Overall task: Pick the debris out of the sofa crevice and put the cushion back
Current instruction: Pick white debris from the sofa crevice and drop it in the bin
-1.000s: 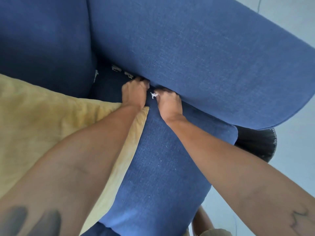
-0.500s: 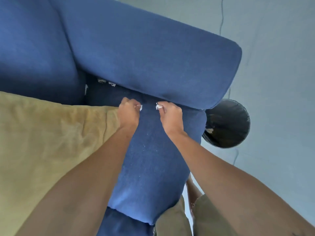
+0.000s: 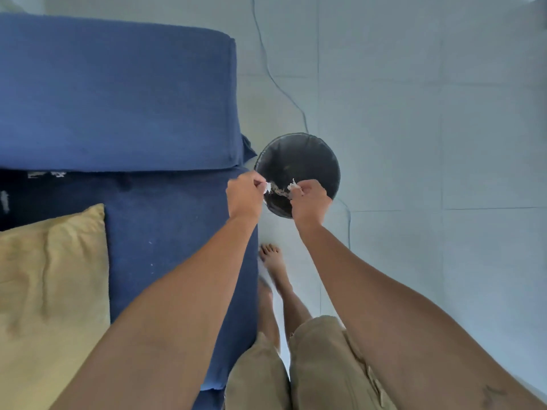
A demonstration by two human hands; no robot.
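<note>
- Right now both hands are hovering over the black bin [image 3: 299,161], which is standing on the floor just beside the sofa's [image 3: 118,93] arm end.
- Pinching narrowly, the left hand [image 3: 245,196] is gripping a small white scrap [image 3: 267,187] at its fingertips; the right hand [image 3: 310,199] is doing the same with another white scrap [image 3: 292,184].
- Judging by their ragged look, these bits are handling like paper or fluff: nearly weightless, soft, easily torn, and likely to drift when let go, so releasing them low over the bin's mouth is looking wise.
- More white debris [image 3: 46,174] is still showing in the dark crevice under the sofa's arm, with another pale speck [image 3: 4,199] further left; fingertip pinches are suiting these, since a flat hand would be pushing them deeper.
- Lying on the seat at the left, the yellow cushion [image 3: 50,291] is waiting, not yet set back in place.
- Being soft, light and floppy, it is looking best taken by two corners or along an edge with both hands.
</note>
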